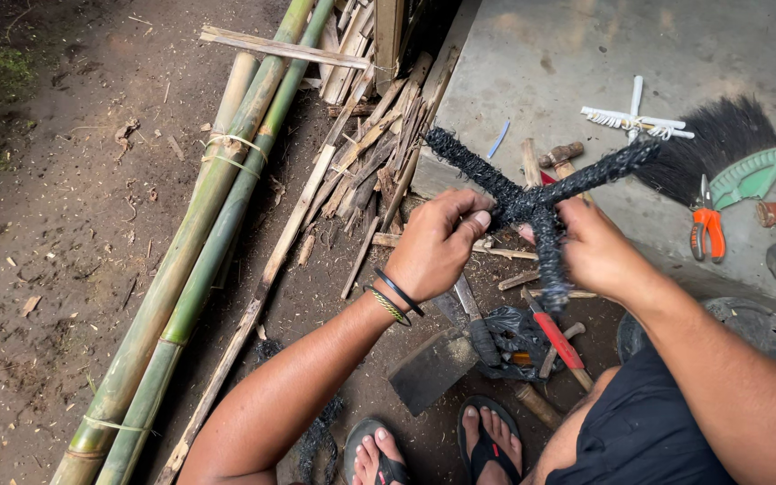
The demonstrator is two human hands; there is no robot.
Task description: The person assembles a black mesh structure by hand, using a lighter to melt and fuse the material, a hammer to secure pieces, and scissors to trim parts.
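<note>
Black fibre-wrapped cross held above the dirt ground, left hand pinching its centre, right hand closed around the lower stick; judged risk: wrapping loosens if either grip slackens, or sticks twist askew.

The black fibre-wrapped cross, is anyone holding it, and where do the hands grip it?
Yes. Both hands hold the black fibre-wrapped cross at its centre crossing: left hand on one side, right hand on the other.
</note>
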